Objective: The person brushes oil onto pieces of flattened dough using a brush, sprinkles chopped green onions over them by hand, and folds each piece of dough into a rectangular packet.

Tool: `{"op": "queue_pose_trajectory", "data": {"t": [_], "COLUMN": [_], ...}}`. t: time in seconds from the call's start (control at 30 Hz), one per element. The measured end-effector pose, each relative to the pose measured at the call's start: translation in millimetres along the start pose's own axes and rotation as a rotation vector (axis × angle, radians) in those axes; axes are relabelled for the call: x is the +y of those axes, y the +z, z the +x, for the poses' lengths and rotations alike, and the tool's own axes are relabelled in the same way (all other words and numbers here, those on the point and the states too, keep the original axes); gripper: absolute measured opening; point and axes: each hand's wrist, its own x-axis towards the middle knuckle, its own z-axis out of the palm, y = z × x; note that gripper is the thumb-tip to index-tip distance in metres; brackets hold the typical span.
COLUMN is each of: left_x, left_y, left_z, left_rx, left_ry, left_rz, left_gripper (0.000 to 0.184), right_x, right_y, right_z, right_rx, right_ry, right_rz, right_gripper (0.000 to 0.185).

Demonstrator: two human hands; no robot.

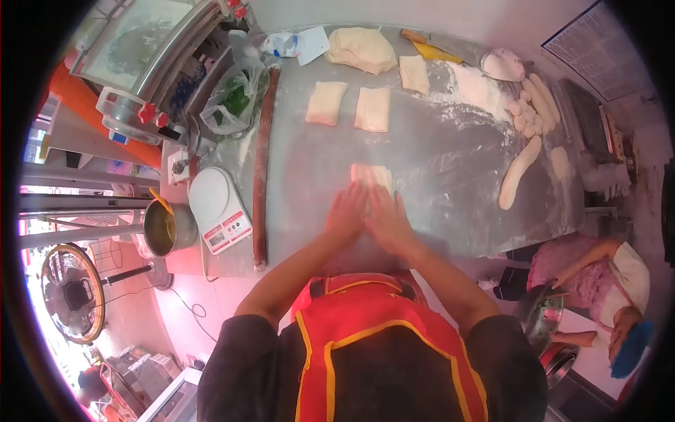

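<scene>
On the grey worktop in front of me, a folded piece of dough [373,173] lies partly under my fingers. My left hand [346,214] rests flat on its near left part, fingers stretched out. Beside it, my right hand [388,224] lies flat with its fingers extended on the dough's near right part. The two hands touch or nearly touch along their inner edges, hiding the dough's near side. Farther up the worktop are two flat dough rectangles, the left one [326,103] and the right one [373,110]. A smaller dough piece [414,74] sits behind them.
A long rolling pin [264,169] lies at the left, near a white kitchen scale [220,209] and a metal pot [170,228]. At the back rests a large dough mass [362,50]. Spilled flour [478,91] and dough rolls [520,172] occupy the right. Another person [583,281] works at lower right.
</scene>
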Motion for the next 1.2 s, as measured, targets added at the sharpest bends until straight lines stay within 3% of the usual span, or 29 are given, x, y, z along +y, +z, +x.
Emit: {"op": "queue_pose_trajectory", "data": {"t": [0.03, 0.13, 0.33, 0.43, 0.53, 0.63, 0.73, 0.83, 0.93, 1.03, 1.2], "left_x": [-3.0, -1.0, -0.8, -7.2, -20.3, -28.0, -31.4, -16.5, 2.9, 13.6, 25.2], "left_y": [2.7, -17.8, 8.5, 3.5, -5.5, -8.6, -26.0, -62.1, -36.7, -18.9, -10.3], "left_z": [2.6, 33.3, 47.3, 52.2, 65.2, 82.6, 95.9, 75.4, 20.6, 2.0, 5.3], "left_rx": [-0.061, 0.077, 0.137, 0.091, 0.049, 0.093, -0.178, -0.037, 0.165, 0.334, 0.250], "left_ry": [-0.007, -0.127, -0.096, -0.079, -0.411, -0.637, -0.620, -0.335, -0.195, 0.095, 0.075], "left_rz": [0.045, -0.174, -0.157, -0.076, -0.468, -0.619, -0.790, -0.601, -0.581, -0.329, -0.177], "left_gripper": [0.060, 0.058, 0.055, 0.053, 0.045, 0.035, 0.031, 0.031, 0.038, 0.047, 0.051], "right_x": [4.8, 11.1, 19.8, 17.0, 49.6, 50.2, 46.5, 47.6, 16.7, 13.9, 18.2], "right_y": [-0.6, -28.7, 4.1, -17.6, -8.2, -19.4, -30.0, -22.9, -27.6, -19.5, -11.4], "right_z": [0.3, 41.2, 50.9, 61.7, 65.9, 85.6, 99.5, 72.6, 22.0, 5.9, 7.6], "right_rx": [-0.037, 0.063, 0.261, 0.078, 0.188, 0.016, -0.224, 0.068, 0.190, 0.129, 0.117], "right_ry": [0.023, -0.010, -0.163, -0.012, 0.334, 0.495, 0.565, 0.175, 0.058, -0.144, -0.143], "right_rz": [-0.016, 0.115, 0.035, 0.082, 0.304, 0.401, 0.503, 0.250, 0.353, 0.087, 0.023], "right_gripper": [0.072, 0.068, 0.060, 0.051, 0.040, 0.035, 0.036, 0.037, 0.039, 0.043, 0.045]}}
